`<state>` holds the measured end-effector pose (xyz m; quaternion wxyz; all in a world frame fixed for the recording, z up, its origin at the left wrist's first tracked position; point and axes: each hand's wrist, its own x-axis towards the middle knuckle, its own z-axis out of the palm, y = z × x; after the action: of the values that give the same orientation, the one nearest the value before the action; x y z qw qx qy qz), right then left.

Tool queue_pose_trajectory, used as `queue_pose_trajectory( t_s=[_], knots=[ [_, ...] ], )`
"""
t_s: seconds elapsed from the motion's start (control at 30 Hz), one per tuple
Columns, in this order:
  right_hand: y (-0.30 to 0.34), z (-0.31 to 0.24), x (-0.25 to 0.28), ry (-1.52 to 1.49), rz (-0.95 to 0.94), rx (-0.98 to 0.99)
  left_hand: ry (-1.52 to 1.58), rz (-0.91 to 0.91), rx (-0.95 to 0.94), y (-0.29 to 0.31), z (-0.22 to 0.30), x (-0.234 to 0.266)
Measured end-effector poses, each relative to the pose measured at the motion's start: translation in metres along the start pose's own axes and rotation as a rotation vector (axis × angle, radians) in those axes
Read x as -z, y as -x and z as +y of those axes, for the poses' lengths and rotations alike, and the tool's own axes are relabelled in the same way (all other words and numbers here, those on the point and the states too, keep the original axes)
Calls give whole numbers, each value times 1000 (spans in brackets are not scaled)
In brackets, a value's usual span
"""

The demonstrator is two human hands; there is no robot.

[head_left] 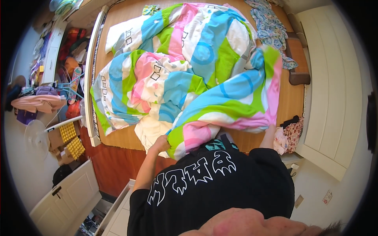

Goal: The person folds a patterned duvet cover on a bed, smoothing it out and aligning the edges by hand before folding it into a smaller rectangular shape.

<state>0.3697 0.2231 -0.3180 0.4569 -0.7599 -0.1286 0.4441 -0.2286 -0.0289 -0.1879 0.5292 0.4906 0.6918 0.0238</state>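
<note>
Showed bare skin (240, 224) along the lower edge, then a black shirt (220, 188) lettered large in white outline. Gripped an edge of the striped quilt (220, 100) in the left hand (160, 144), curled closed; had the right hand (270, 129) mostly hidden at its pink edge, grip impossible to tell. Had the rest lying bunched across the bed (294, 102). Showed small reddish wall print (327, 197), unreadable.

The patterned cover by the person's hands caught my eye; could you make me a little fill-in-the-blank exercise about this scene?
1. The left hand grips a cover patterned mainly in white, green, pink and ____.
2. The person's short-sleeved shirt is mainly ____.
3. The white fan shows toward the picture's ____ edge.

Missing words: blue; black; left.
</note>
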Motion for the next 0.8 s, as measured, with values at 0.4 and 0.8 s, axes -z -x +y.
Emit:
queue_pose_trajectory(
  t_s=[0.4,0.8],
  knots=[
    [252,-158,-410,27,-1254,101,-219,-30,-20,-28,37,5],
    [378,29,-377,1148,-2306,849,76,-36,-58,-39,22,-19]
  ],
)
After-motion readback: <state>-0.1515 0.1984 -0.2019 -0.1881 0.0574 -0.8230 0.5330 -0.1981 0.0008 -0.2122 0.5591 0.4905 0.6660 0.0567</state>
